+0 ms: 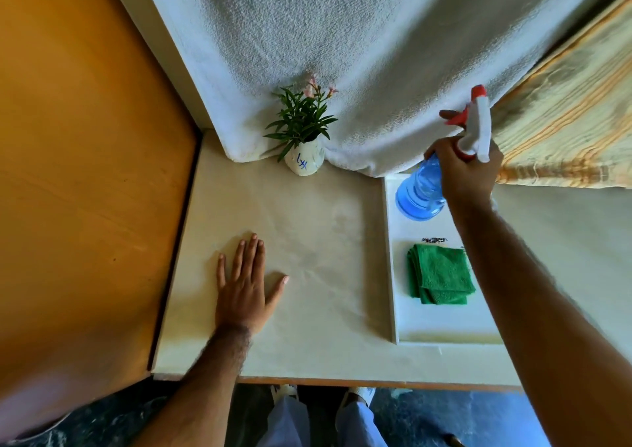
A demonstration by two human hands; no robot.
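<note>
My right hand (465,169) grips the neck of a blue spray bottle (419,193) with a white and red trigger head, one finger lying on the red trigger. The bottle is over the far end of a white tray (444,335), and I cannot tell if it touches the tray. A folded green cloth (439,274) lies in the middle of that tray. My left hand (244,287) rests flat on the cream table top (307,309), fingers straight and spread, holding nothing.
A small white vase (305,159) with green leaves and pink flowers stands at the back of the table. A white towel (342,53) hangs behind it, with a striped cloth (567,121) to the right. An orange wooden panel (78,173) borders the table's left side.
</note>
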